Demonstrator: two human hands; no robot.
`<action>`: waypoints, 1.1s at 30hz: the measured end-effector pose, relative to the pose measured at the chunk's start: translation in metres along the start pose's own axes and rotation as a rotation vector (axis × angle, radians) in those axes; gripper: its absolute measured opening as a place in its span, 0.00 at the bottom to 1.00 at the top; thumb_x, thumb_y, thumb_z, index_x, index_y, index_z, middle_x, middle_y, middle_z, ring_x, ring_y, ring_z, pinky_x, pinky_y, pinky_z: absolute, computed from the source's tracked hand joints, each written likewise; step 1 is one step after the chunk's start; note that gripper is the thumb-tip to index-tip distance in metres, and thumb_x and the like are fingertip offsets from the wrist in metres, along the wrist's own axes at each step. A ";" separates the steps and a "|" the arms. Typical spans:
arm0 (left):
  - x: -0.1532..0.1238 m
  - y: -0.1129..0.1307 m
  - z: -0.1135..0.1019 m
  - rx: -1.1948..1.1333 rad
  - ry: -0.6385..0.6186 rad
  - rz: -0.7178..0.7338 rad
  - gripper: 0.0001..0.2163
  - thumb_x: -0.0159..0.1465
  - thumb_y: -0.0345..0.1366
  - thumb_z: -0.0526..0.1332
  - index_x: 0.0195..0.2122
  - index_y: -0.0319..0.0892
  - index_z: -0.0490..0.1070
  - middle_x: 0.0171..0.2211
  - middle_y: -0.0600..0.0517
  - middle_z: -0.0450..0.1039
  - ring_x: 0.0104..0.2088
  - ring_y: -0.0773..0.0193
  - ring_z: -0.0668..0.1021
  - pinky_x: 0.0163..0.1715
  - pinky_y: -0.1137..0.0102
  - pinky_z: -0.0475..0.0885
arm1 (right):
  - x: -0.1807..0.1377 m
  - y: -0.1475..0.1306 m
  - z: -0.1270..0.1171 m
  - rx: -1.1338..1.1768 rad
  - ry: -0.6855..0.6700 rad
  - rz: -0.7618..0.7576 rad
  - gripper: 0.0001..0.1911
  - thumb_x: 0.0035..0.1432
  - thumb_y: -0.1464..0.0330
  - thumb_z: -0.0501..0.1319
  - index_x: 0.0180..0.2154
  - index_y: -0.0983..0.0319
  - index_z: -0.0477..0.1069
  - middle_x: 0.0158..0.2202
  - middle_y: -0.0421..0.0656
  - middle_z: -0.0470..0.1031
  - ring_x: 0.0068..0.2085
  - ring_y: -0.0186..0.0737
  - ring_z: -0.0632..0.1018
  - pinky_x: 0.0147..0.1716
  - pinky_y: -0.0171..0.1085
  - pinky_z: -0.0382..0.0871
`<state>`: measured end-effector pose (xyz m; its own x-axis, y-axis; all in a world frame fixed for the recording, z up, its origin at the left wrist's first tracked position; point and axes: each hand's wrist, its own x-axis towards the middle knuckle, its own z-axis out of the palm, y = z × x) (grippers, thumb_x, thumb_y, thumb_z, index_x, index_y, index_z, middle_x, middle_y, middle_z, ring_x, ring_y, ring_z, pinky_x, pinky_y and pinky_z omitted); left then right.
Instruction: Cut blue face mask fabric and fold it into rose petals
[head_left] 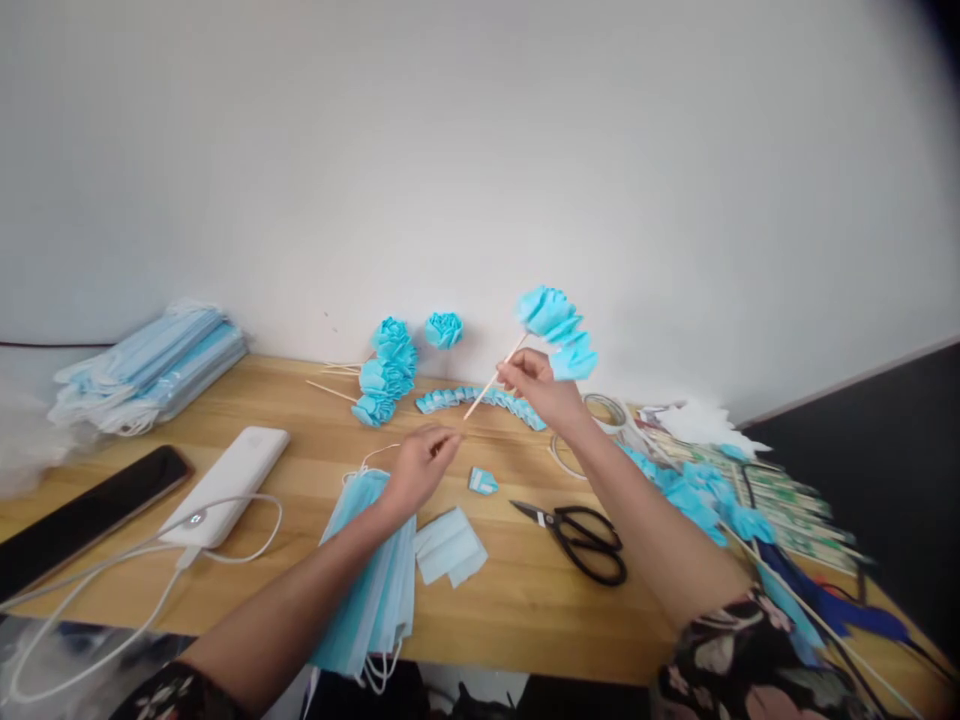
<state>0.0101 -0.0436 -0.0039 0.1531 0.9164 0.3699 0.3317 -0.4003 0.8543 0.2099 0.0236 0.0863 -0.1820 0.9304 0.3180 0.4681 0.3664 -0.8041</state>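
Observation:
A blue pleated flower strip point(551, 312) sits at the upper end of a thin wooden stick point(487, 388), with a loose piece of it trailing down to the right. My right hand point(544, 388) pinches the stick just below the blue folds and holds it tilted above the table. Close to the stick's lower end is my left hand point(424, 462), its fingers curled together; whether they grip anything is hidden. Under my left forearm lies a stack of blue face masks point(375, 570). Beside it are cut mask pieces point(452, 547) and a small folded blue piece point(483, 481).
Black-handled scissors point(585, 535) lie right of centre. Blue flowers on sticks point(386, 370) and a curved pleated strip point(480, 398) lie at the back. A power bank point(229, 480), phone point(90, 515) and packed masks point(161, 365) occupy the left. Blue scraps point(697, 495) crowd the right.

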 end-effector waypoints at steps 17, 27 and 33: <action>-0.005 0.039 -0.015 -0.442 -0.146 -0.079 0.14 0.61 0.46 0.63 0.36 0.39 0.79 0.38 0.48 0.78 0.43 0.58 0.76 0.44 0.67 0.69 | -0.095 -0.012 0.054 0.255 -0.332 -0.004 0.10 0.59 0.62 0.60 0.29 0.60 0.68 0.29 0.39 0.70 0.31 0.35 0.71 0.31 0.36 0.67; -0.007 0.030 -0.015 -0.679 -0.061 -0.135 0.10 0.59 0.42 0.67 0.30 0.41 0.79 0.33 0.50 0.78 0.37 0.62 0.76 0.45 0.66 0.69 | -0.098 -0.005 0.051 0.087 -0.225 -0.040 0.05 0.58 0.66 0.62 0.34 0.59 0.76 0.30 0.41 0.77 0.33 0.39 0.76 0.32 0.38 0.71; -0.002 0.037 -0.026 -0.628 -0.100 -0.137 0.14 0.62 0.43 0.64 0.25 0.38 0.75 0.26 0.51 0.74 0.25 0.69 0.72 0.27 0.73 0.65 | -0.099 0.004 0.001 -0.119 0.204 -0.237 0.13 0.60 0.69 0.60 0.48 0.58 0.73 0.43 0.44 0.79 0.41 0.42 0.79 0.35 0.39 0.74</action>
<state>-0.0025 -0.0602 0.0364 0.2442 0.9414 0.2325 -0.2483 -0.1711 0.9534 0.2289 -0.0674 0.0515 -0.1263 0.7953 0.5929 0.5332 0.5585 -0.6355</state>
